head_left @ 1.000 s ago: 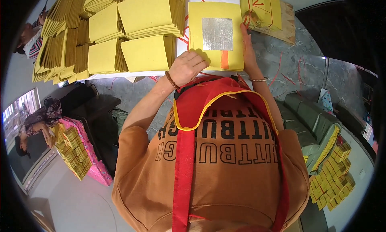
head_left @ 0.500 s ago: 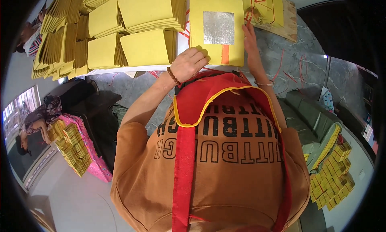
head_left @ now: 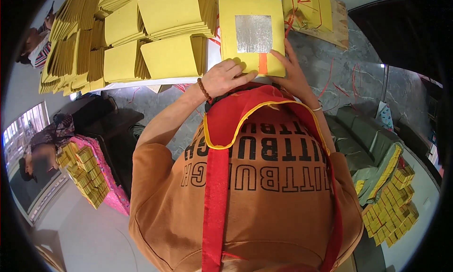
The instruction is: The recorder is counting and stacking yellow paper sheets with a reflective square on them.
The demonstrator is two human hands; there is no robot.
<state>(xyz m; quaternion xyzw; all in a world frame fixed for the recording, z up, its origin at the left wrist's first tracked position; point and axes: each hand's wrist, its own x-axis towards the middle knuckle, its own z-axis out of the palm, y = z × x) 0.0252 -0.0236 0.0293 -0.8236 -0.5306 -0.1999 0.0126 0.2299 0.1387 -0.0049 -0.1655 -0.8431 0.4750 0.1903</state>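
Observation:
A stack of yellow paper sheets lies in front of me at the table's near edge. Its top sheet bears a silver foil square and, below that, an orange strip. My left hand is closed at the near left corner of the stack, fingers curled, thumb pointing right along the near edge. Spread fingers of my right hand rest at the right side, one reaching over the sheet beside the orange strip. What lies under my left fingers is hidden.
Folded yellow paper bundles crowd the table's left. A red-tied yellow bundle sits on a wooden board at far right. More bundles fill a pink-lined container and a pile by green seats. People are at far left.
My right hand has come down from the stack's upper right side to its near right corner, fingers spreading over the sheet. My left thumb has stretched rightward; the stack has shifted slightly left.

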